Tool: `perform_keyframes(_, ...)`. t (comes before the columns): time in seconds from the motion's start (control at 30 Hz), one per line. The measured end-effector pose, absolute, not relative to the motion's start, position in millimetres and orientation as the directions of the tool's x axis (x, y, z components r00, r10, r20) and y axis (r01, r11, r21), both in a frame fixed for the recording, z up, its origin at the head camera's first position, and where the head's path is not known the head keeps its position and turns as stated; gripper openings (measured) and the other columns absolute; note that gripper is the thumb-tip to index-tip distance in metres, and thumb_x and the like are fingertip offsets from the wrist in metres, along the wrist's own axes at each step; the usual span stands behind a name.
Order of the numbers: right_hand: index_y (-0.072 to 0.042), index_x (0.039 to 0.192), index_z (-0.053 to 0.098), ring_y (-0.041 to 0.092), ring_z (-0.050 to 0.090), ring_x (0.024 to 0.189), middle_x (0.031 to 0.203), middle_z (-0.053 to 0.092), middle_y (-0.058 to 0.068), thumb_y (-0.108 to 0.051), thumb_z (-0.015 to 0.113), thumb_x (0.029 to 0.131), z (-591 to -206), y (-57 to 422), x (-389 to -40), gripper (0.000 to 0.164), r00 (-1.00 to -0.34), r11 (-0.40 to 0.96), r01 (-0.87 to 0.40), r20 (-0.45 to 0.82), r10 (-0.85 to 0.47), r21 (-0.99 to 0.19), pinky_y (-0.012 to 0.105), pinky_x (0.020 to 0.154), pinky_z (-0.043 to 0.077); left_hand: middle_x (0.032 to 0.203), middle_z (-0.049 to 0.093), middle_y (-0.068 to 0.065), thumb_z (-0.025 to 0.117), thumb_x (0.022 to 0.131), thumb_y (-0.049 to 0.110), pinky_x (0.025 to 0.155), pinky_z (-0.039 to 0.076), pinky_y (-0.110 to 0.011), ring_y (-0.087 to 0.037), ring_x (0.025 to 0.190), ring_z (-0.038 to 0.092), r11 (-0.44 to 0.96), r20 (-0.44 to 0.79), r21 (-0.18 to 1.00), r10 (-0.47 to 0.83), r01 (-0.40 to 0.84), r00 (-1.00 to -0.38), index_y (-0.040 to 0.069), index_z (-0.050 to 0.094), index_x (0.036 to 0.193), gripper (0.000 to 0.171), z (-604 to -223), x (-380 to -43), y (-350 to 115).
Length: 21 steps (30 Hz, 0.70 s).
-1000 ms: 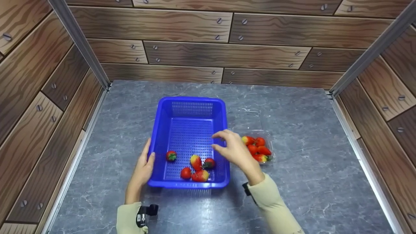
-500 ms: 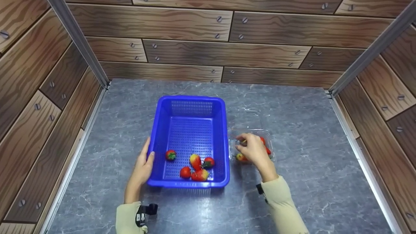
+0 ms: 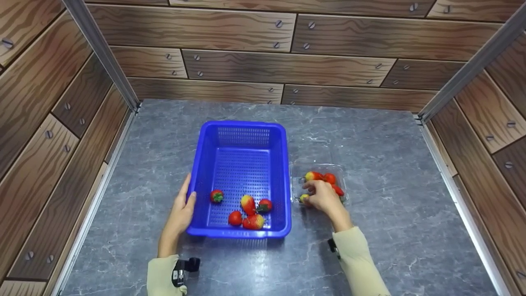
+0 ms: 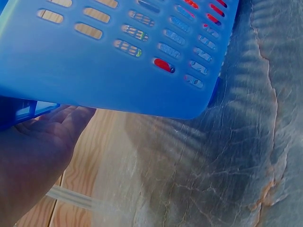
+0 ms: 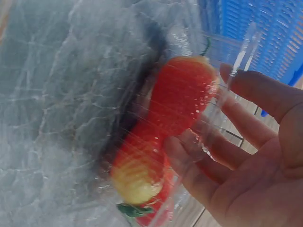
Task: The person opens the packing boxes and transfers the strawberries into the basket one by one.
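Note:
A blue plastic basket (image 3: 242, 168) stands mid-table in the head view, with several red and red-yellow strawberries (image 3: 253, 222) near its front end. My left hand (image 3: 179, 211) holds its left rim, thumb above, fingers along the outer wall. To the right is a clear plastic box (image 3: 296, 170) of strawberries (image 3: 314, 176). My right hand (image 3: 326, 201) reaches into that box, thumb and fingers apart, close to a yellow-tipped strawberry (image 3: 304, 199). In the right wrist view the loosely bent fingers (image 5: 194, 175) lie beside red strawberries (image 5: 182, 97); no grip shows there.
The box's transparent lid (image 3: 320, 149) lies folded back behind it. Wood-patterned walls (image 3: 234, 37) with metal corner posts (image 3: 100, 53) enclose the grey marbled table (image 3: 411, 197) at the back and sides.
My right hand has moved from over the basket's right rim to the clear box, then slightly toward me within it. The left hand and basket stay put.

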State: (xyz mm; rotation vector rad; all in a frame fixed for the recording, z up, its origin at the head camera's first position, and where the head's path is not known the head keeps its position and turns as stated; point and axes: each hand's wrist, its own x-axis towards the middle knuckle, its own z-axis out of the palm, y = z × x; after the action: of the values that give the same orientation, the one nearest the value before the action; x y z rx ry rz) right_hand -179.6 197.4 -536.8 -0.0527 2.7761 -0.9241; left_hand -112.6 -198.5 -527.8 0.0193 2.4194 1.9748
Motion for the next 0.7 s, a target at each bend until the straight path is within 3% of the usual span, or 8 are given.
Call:
perform_keyframes(0.13,-0.006,0.112,0.073,0.031,0.066,0.098,0.102,0.072,0.013,-0.002,0.076,0.073,-541.5,198.1,-180.4,0.04,-0.972,0.805,0.059,-0.216,-0.087,-0.59,0.049,0.087,0.052,0.161,0.014,-0.027,0.035,0.104,-0.001,0.121,0.01,-0.051,-0.042,0.148,0.013,0.208,-0.008,0.978,0.023,-0.003,-1.0,-0.006,0.013,0.156,0.056,-526.9,-112.1,-198.7)
perform_keyframes(0.37,-0.004,0.11,0.073,0.03,0.066,0.099,0.102,0.073,0.013,0.0,0.073,0.075,-548.0,197.2,-180.8,0.036,-0.968,0.81,0.061,-0.232,-0.095,-0.584,0.048,0.087,0.053,0.163,0.015,-0.02,0.036,0.106,0.004,0.121,0.011,-0.049,-0.037,0.149,0.015,0.225,0.006,0.974,0.01,0.008,-1.0,0.004,0.013,0.159,0.057,-557.2,-120.6,-205.5)
perform_keyframes(0.7,-0.003,0.106,0.074,0.03,0.066,0.09,0.092,0.072,0.014,-0.001,0.074,0.072,-536.5,198.4,-181.9,0.034,-0.953,0.84,0.031,-0.269,-0.139,-0.542,0.046,0.079,0.055,0.162,0.016,-0.021,0.037,0.105,0.002,0.121,0.011,-0.049,-0.037,0.149,0.015,0.204,0.036,0.978,0.019,0.039,-0.999,0.001,0.014,0.158,0.058,-560.1,-121.2,-205.3)
